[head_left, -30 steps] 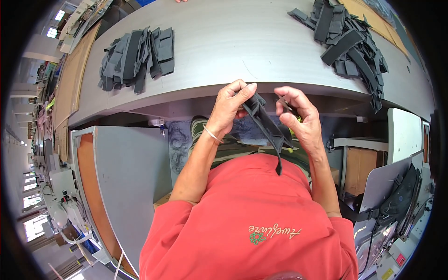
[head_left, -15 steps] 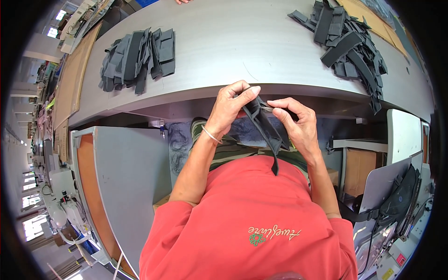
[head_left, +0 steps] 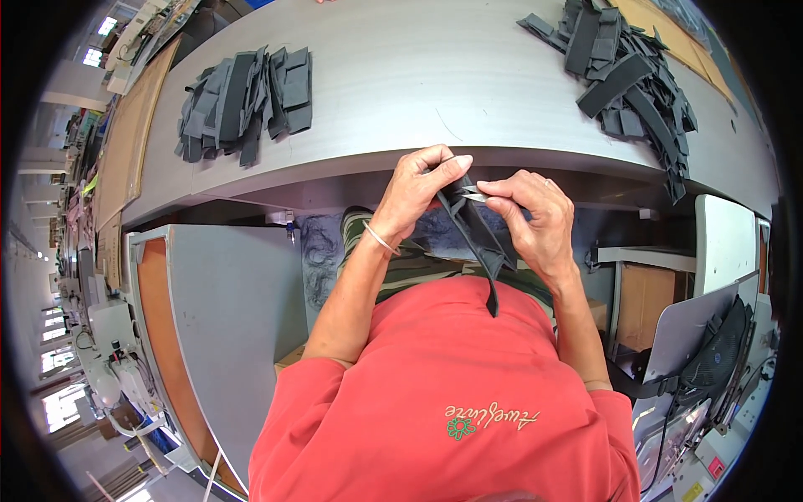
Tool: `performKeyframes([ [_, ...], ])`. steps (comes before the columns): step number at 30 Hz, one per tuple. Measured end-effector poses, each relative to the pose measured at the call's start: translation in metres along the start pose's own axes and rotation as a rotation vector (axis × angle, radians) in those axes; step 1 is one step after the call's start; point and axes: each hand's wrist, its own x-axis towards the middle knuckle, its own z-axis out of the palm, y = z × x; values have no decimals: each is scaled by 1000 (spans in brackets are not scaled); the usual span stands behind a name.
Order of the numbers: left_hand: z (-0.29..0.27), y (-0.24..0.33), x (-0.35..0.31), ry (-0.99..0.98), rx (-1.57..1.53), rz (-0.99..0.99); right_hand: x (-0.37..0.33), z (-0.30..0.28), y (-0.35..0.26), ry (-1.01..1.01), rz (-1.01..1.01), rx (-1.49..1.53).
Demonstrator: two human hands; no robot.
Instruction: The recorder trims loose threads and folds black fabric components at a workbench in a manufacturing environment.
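Between my thumb and fingers, my left hand (head_left: 421, 191) pinches the upper end of a dark grey fabric strip (head_left: 478, 236). The strip has folded, pocket-like sections and hangs down slantwise in front of my red shirt, its lower tip touching or just over it. My right hand (head_left: 539, 219) is closed on small silver thread snips (head_left: 473, 194), most of them hidden in the palm. Their pointed blades reach the strip's upper part, just beside my left thumb. Whether the tips touch the fabric I cannot tell.
A pale grey table (head_left: 393, 92) lies ahead. On it are a pile of dark grey strips (head_left: 238, 100) at the left and a larger, tangled pile (head_left: 627, 84) at the right. A grey cabinet panel (head_left: 234, 309) stands left of my legs, a cardboard box (head_left: 646, 305) on the right.
My right hand has shifted slightly right and turned, so more of the silver blades shows. The left hand and the strip have barely moved.
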Motion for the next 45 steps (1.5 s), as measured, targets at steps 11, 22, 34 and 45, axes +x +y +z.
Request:
performKeyframes([
  [11, 1, 4, -1, 49, 76, -48, -2, 0, 0, 10, 38, -31],
  [22, -1, 1, 1, 29, 63, -48, -3, 8, 4, -29, 165, 145],
  [34, 0, 7, 3, 12, -16, -55, -1, 7, 9, -21, 144, 139],
  [45, -4, 6, 4, -26, 2, -54, 1, 8, 8, -20, 197, 179],
])
